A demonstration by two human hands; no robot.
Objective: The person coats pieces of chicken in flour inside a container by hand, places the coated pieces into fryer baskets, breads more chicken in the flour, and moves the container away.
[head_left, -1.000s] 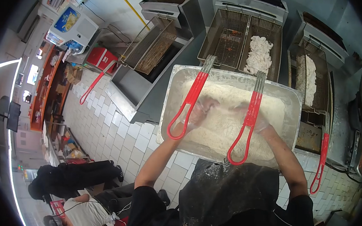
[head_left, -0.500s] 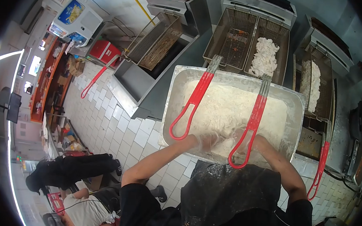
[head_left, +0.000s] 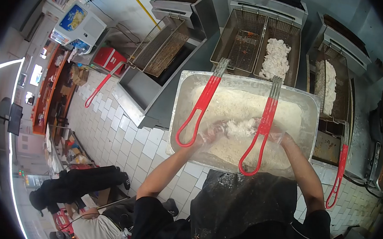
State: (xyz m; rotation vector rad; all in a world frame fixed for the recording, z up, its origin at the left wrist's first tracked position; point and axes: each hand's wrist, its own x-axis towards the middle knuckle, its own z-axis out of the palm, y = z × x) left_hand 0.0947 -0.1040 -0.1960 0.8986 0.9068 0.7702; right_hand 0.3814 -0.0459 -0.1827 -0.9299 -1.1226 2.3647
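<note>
A large metal pan [head_left: 312,141] of pale flour [head_left: 238,154] is in front of me. Both my hands are inside it, in clear plastic gloves dusted with flour. Between them lies a clump of flour-coated food pieces [head_left: 240,127]. At the left end of the clump, the fingers of my left hand [head_left: 215,132] close around it. My right hand [head_left: 274,131] grips the other end, partly hidden behind the red handle of a fry basket [head_left: 269,114]. Another red basket handle [head_left: 204,100] reaches over the pan's left part.
Behind the pan, one fryer basket [head_left: 233,27] holds only crumbs, and its neighbour holds white coated pieces [head_left: 275,59]. More coated pieces [head_left: 330,87] fill a basket at right. Another fryer basket [head_left: 165,46] stands left. Two people [head_left: 76,184] are at lower left.
Both hands have moved away from me toward the pan's middle, bringing the floured clump up into view between them. The flour nearest me now looks smoother.
</note>
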